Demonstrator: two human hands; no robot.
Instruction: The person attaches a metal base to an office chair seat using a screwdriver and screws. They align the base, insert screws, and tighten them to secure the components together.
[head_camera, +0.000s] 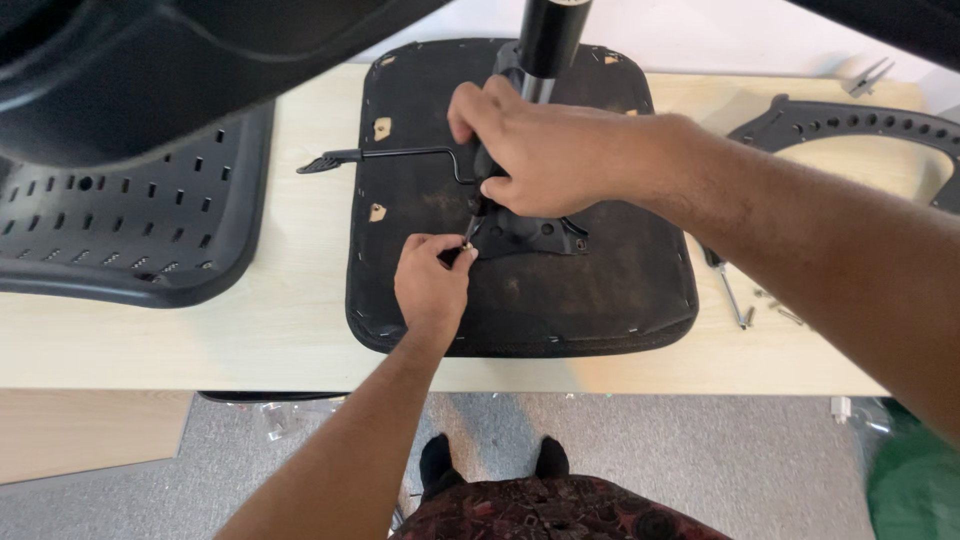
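Head view looks straight down on an upturned black seat cushion (590, 290) lying underside-up on the pale wooden tabletop (300, 310), and everything else is placed relative to that cushion. At the cushion's middle sits a black metal mechanism plate (540, 233), with a black gas cylinder (548, 40) rising from it toward the camera. The right hand (545, 150) is closed around a dark tool handle (487, 170) just above the plate, the tool pointing down at the plate's near-left corner. The left hand (432, 285) lies on the cushion's near-left part, its fingers pinched shut on a small screw or bolt (466, 243) right at the tool's tip; what exactly the small part is cannot be told. A thin black lever (385, 155) runs from the plate out past the cushion's left edge. Left of the cushion lies a perforated black plastic backrest shell (130, 215), partly under a dark curved part at the frame's top. Right of the cushion rests a black arched bracket with holes (850, 120), and near the cushion's right-hand near corner lie a few loose screws (770, 300) and a thin metal key (733, 300).
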